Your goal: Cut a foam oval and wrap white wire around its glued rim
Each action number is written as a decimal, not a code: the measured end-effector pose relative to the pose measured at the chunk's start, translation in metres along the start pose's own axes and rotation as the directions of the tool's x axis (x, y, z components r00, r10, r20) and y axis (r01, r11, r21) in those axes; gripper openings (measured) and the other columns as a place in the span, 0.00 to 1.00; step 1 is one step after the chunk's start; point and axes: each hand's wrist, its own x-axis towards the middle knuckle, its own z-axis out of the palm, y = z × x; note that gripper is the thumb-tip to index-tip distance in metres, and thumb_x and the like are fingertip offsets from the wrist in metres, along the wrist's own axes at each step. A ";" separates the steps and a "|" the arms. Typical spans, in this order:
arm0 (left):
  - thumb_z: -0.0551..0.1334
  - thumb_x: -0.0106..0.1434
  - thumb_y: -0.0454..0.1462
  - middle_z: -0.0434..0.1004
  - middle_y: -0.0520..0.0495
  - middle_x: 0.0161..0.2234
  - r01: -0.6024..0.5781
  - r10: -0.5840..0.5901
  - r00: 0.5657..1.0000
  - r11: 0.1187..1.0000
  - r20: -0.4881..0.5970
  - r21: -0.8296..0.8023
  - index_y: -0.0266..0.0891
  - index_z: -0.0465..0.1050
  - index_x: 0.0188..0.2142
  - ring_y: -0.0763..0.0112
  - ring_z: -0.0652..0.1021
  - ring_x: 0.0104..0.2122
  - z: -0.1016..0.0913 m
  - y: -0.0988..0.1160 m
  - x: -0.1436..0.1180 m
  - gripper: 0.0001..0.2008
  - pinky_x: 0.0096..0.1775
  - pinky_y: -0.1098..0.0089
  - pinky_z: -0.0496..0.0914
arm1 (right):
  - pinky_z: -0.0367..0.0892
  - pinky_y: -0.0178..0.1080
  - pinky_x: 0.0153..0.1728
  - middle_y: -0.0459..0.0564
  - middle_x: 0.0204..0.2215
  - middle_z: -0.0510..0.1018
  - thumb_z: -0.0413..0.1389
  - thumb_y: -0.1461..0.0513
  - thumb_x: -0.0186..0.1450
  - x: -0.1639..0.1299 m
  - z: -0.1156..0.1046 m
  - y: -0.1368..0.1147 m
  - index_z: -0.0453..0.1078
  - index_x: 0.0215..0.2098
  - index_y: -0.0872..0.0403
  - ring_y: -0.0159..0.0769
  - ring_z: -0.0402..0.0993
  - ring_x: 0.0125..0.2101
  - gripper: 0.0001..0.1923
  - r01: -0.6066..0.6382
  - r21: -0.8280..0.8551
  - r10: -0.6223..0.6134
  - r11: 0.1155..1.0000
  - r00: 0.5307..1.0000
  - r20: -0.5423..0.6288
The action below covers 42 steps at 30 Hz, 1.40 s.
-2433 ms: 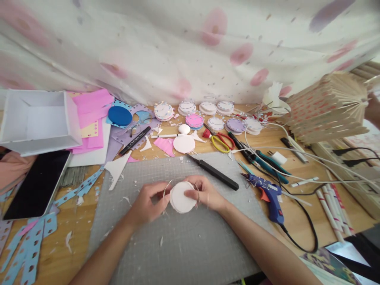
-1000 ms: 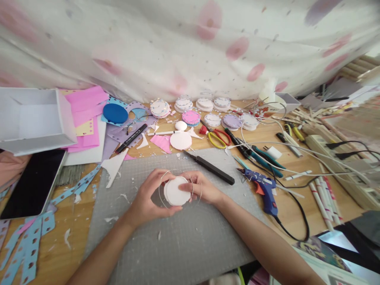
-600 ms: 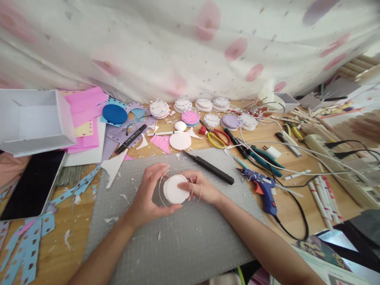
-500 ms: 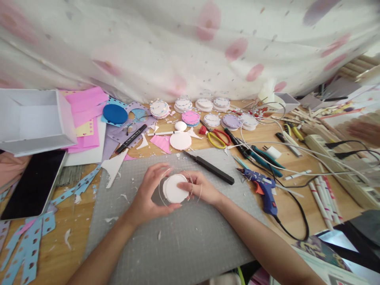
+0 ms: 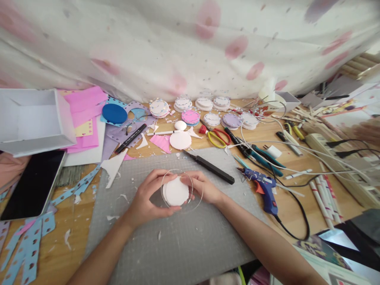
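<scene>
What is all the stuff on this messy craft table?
white disc: one, white, held over the mat
wire loop: one, thin silver, around the disc
cutting mat: one, grey, front centre
glue gun: one, blue, right of the mat
scissors: one, red and yellow, behind the mat
black tool: one, black, mat's back edge
box: one, white, far left
tablet: one, black screen, left
left hand: one, holds the disc
right hand: one, fingers on the disc and wire

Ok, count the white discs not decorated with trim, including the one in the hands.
2, possibly more hidden. One white disc is held between the left hand and right hand over the mat; another disc lies beyond the mat's far edge.
</scene>
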 end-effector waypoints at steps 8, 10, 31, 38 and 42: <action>0.70 0.52 0.44 0.65 0.43 0.52 0.122 -0.115 0.992 0.981 0.053 -0.153 0.48 0.65 0.56 0.56 0.69 0.53 -0.002 -0.005 -0.003 0.33 0.54 0.58 0.64 | 0.58 0.28 0.15 0.46 0.20 0.75 0.54 0.51 0.66 0.000 0.000 -0.002 0.70 0.34 0.60 0.26 0.67 0.16 0.18 -0.001 0.044 -0.001 0.999 0.999 0.051; 0.69 0.53 0.43 0.65 0.43 0.52 0.130 -0.123 0.991 0.978 0.053 -0.165 0.47 0.64 0.56 0.55 0.68 0.54 -0.002 -0.005 -0.003 0.31 0.55 0.57 0.63 | 0.58 0.28 0.16 0.46 0.20 0.75 0.53 0.50 0.66 0.000 0.001 -0.003 0.70 0.34 0.59 0.25 0.67 0.16 0.19 0.005 0.047 -0.008 0.999 0.998 0.067; 0.65 0.51 0.31 0.67 0.45 0.48 -0.065 0.065 0.998 0.995 -0.003 -0.071 0.45 0.64 0.54 0.63 0.71 0.47 -0.003 -0.004 -0.001 0.30 0.49 0.63 0.66 | 0.63 0.29 0.20 0.49 0.22 0.78 0.54 0.49 0.66 -0.001 -0.003 0.000 0.71 0.32 0.60 0.27 0.69 0.19 0.21 0.046 0.041 -0.052 0.998 0.987 0.151; 0.65 0.54 0.35 0.66 0.44 0.51 0.054 -0.050 0.997 0.995 0.053 -0.084 0.44 0.61 0.57 0.59 0.68 0.52 0.000 -0.002 -0.003 0.30 0.55 0.60 0.62 | 0.63 0.28 0.20 0.47 0.21 0.77 0.53 0.50 0.67 0.000 0.000 -0.004 0.71 0.31 0.59 0.26 0.69 0.19 0.20 0.033 0.014 -0.034 0.999 0.992 0.120; 0.69 0.52 0.43 0.61 0.42 0.56 0.132 -0.112 0.987 0.977 0.119 -0.170 0.45 0.58 0.60 0.55 0.64 0.57 0.002 -0.002 -0.003 0.37 0.58 0.57 0.59 | 0.64 0.28 0.18 0.45 0.19 0.76 0.54 0.51 0.67 0.000 0.001 -0.005 0.71 0.31 0.59 0.25 0.69 0.17 0.19 0.019 0.004 -0.019 1.000 0.995 0.097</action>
